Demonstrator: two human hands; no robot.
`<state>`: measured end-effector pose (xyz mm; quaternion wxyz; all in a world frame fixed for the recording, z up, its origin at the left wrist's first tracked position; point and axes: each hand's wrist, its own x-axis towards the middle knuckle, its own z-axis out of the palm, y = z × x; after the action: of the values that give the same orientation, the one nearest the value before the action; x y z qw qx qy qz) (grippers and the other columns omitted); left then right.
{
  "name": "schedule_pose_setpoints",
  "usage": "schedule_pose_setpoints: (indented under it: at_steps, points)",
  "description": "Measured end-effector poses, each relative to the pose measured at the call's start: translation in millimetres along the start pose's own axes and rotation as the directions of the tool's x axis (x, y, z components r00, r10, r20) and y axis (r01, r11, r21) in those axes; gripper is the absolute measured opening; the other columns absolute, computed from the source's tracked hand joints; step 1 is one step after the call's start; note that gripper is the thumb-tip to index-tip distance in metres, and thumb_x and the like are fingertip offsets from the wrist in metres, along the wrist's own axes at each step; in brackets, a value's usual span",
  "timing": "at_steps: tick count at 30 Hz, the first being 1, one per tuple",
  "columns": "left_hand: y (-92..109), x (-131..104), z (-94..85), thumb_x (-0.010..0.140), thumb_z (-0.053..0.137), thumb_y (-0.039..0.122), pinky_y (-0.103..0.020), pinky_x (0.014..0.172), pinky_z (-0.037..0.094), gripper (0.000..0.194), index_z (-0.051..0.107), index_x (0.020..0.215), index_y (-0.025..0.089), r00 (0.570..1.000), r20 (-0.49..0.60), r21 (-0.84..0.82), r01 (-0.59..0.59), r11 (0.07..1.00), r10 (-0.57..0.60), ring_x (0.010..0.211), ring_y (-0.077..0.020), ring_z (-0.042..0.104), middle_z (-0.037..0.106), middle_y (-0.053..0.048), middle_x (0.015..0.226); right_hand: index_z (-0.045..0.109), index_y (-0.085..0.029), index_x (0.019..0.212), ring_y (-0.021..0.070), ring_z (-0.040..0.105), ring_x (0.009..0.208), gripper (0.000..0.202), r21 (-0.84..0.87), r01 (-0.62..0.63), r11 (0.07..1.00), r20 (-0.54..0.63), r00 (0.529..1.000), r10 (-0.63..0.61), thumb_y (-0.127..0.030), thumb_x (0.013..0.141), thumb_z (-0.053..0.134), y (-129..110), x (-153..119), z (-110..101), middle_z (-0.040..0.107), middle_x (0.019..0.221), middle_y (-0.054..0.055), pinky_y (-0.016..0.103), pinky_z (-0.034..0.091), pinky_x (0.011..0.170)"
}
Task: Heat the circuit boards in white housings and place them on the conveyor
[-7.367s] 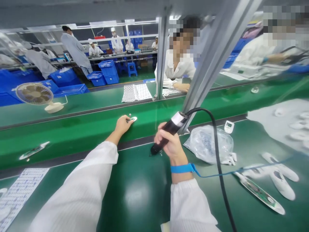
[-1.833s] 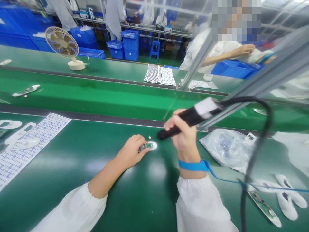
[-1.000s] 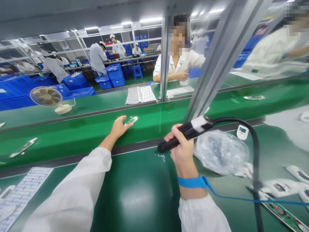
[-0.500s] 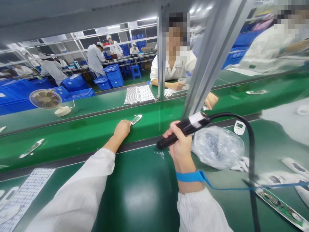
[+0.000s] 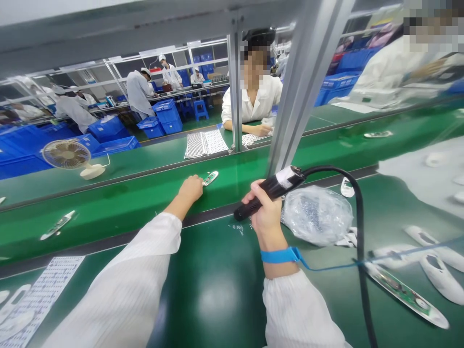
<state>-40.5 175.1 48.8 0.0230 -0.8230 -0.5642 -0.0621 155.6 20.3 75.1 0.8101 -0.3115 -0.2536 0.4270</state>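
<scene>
My left hand reaches over the green conveyor belt, fingers closed at the near end of a slim white casing half with a green circuit board in it. In my right hand is a black corded electric screwdriver, held aslant over the bench edge, its front end down to the left. Small screws lie scattered on the bench below that end. Just right of this hand rests a clear plastic bag of small dark parts. A blue wrist strap circles my right wrist.
Another casing with a board lies on the belt at left. White shells and a long board-filled casing lie at right, near the hanging black cord. A metal post stands ahead. A co-worker sits across the belt.
My left hand and the casing have moved slightly right along the belt. The casing at far left has also moved right. My view has shifted a little; my right hand still holds the screwdriver.
</scene>
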Motion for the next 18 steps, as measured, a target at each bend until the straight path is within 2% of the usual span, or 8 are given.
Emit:
schedule_pose_setpoints:
  at_steps: [2, 4, 7, 9, 12, 14, 18]
  points:
    - [5.8, -8.2, -7.3, 0.091, 0.048, 0.016, -0.043, 0.089, 0.049, 0.024, 0.07, 0.098, 0.012, 0.999, -0.039, -0.036, 0.003, 0.999, -0.005, 0.098, -0.0324, 0.063, 0.067, -0.018, 0.099, 0.064, -0.019, 0.08, 0.0139, 0.055, 0.045, 0.022, -0.004, 0.005, 1.0, -0.005, 1.0, -0.005, -0.03, 0.072, 0.081, 0.8, 0.4, -0.6, 0.056, 0.053, -0.006, 0.028, 0.048, 0.05]
    - [12.5, -31.2, -10.9, 0.095, 0.046, 0.02, -0.041, 0.091, 0.05, 0.026, 0.068, 0.107, 0.014, 0.997, -0.08, -0.078, -0.001, 0.997, -0.005, 0.101, -0.0303, 0.063, 0.067, -0.016, 0.104, 0.064, -0.019, 0.079, 0.0136, 0.054, 0.044, 0.022, -0.008, 0.009, 1.0, -0.01, 1.0, -0.009, -0.03, 0.072, 0.081, 2.0, 1.2, -1.0, 0.056, 0.052, -0.006, 0.027, 0.047, 0.05]
    - [27.0, -93.2, -5.3, 0.099, 0.044, 0.028, -0.038, 0.089, 0.052, 0.028, 0.066, 0.113, 0.018, 0.986, -0.164, -0.214, -0.021, 0.977, -0.015, 0.098, -0.0246, 0.065, 0.069, -0.011, 0.109, 0.063, -0.019, 0.079, 0.0135, 0.054, 0.044, 0.023, -0.017, 0.005, 1.0, -0.005, 1.0, -0.005, -0.03, 0.071, 0.081, 3.8, 1.9, -1.6, 0.056, 0.052, -0.006, 0.027, 0.046, 0.049]
    - [39.8, -140.4, 4.5, 0.099, 0.047, 0.034, -0.036, 0.081, 0.054, 0.025, 0.066, 0.108, 0.021, 0.966, -0.252, -0.431, -0.055, 0.901, -0.061, 0.087, -0.022, 0.066, 0.071, -0.008, 0.101, 0.063, -0.019, 0.08, 0.0136, 0.054, 0.044, 0.023, -0.028, -0.008, 1.0, 0.009, 1.0, 0.009, -0.029, 0.071, 0.081, 4.8, 1.4, -2.3, 0.056, 0.052, -0.006, 0.027, 0.047, 0.049]
    - [58.8, -190.5, 19.1, 0.099, 0.049, 0.034, -0.037, 0.076, 0.055, 0.021, 0.067, 0.103, 0.023, 0.956, -0.263, -0.584, -0.049, 0.81, -0.132, 0.084, -0.0219, 0.066, 0.072, -0.006, 0.093, 0.063, -0.019, 0.08, 0.0136, 0.054, 0.045, 0.023, -0.052, -0.023, 0.998, 0.03, 0.999, 0.025, -0.029, 0.071, 0.081, 7.0, -0.7, -3.7, 0.055, 0.052, -0.006, 0.028, 0.048, 0.051]
    - [67.2, -202.9, 23.8, 0.099, 0.049, 0.031, -0.04, 0.079, 0.054, 0.02, 0.067, 0.101, 0.023, 0.958, -0.259, -0.604, -0.063, 0.795, -0.121, 0.087, -0.0228, 0.066, 0.072, -0.006, 0.094, 0.062, -0.019, 0.081, 0.0136, 0.054, 0.045, 0.024, -0.066, -0.026, 0.997, 0.04, 0.999, 0.029, -0.031, 0.071, 0.08, 9.4, -2.4, -4.3, 0.055, 0.052, -0.006, 0.028, 0.048, 0.051]
    - [70.6, -200.0, 23.0, 0.098, 0.049, 0.029, -0.041, 0.081, 0.053, 0.02, 0.068, 0.101, 0.023, 0.962, -0.263, -0.612, -0.104, 0.784, -0.078, 0.088, -0.0233, 0.065, 0.072, -0.006, 0.094, 0.061, -0.019, 0.082, 0.0137, 0.055, 0.046, 0.025, -0.104, -0.013, 0.995, 0.05, 0.999, 0.018, -0.032, 0.071, 0.08, 14.2, -4.6, -3.7, 0.056, 0.053, -0.006, 0.028, 0.048, 0.053]
